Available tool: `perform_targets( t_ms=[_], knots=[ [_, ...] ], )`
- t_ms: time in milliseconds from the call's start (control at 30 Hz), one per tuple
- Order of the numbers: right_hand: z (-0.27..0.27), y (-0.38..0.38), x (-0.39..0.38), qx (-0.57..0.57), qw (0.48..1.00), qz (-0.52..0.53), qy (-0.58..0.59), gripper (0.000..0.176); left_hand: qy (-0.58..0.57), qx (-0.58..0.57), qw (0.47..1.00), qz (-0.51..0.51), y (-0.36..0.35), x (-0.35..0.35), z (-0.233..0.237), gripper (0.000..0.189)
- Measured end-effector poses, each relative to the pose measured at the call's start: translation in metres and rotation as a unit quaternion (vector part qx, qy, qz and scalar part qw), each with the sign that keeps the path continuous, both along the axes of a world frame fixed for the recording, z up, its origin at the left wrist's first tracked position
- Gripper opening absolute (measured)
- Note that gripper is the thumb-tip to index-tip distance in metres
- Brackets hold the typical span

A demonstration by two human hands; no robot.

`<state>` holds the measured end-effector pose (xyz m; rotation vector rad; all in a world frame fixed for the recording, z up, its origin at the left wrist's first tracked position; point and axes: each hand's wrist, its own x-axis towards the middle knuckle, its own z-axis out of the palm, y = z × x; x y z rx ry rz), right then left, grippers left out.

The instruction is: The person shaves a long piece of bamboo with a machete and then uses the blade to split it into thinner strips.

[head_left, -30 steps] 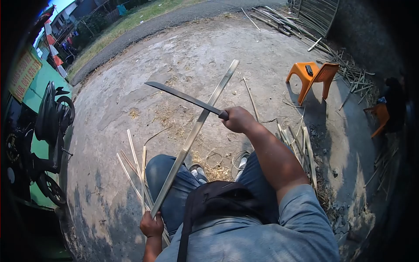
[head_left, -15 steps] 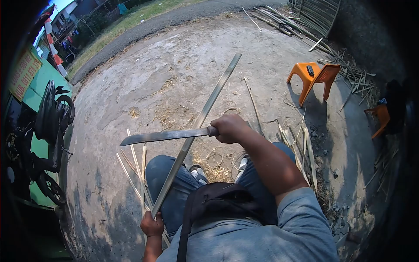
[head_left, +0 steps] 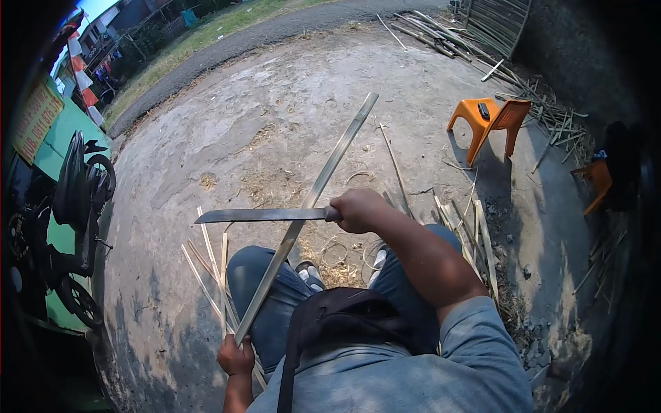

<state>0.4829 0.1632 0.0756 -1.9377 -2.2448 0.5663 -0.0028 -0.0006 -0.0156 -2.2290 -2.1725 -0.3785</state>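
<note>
My right hand (head_left: 359,210) is closed round the handle of a machete (head_left: 265,215), its long blade pointing left. Under or against the blade runs a long split bamboo strip (head_left: 337,157), slanting from low left up and away from me. The near end of the strip is gripped by my left hand (head_left: 235,354), beside my left thigh. The blade crosses the strip near its middle, close in front of my right fist. Several thin bamboo strips (head_left: 210,255) lean by my left knee, and more split strips (head_left: 485,241) lie by my right knee.
An orange plastic chair (head_left: 475,115) with a small black object on it stands ahead to the right. Bamboo poles (head_left: 441,40) lie at the back right. A motorbike (head_left: 77,199) is parked at the left. Shavings (head_left: 341,277) litter the ground between my feet.
The machete blade has turned nearly level. The bamboo strip's far end sits slightly lower and further left, while both hands keep their grips.
</note>
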Motion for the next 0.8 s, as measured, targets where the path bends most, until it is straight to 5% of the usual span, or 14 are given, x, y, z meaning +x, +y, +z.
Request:
perform_targets(
  t_ms=[133,400,800],
  knots=[
    [0.007,0.002,-0.006,0.065,0.996,0.05,-0.022,0.017,-0.023,0.0,1.0,-0.003,0.0,-0.005,-0.012,0.051],
    [-0.028,0.026,0.043,0.078,0.965,-0.181,0.17,0.021,-0.009,0.025,1.0,0.004,-0.002,0.001,-0.011,0.048],
    [0.002,0.0,-0.014,0.007,0.999,0.052,0.003,0.019,-0.03,0.005,1.0,0.0,-0.001,0.001,-0.007,0.046]
  ],
)
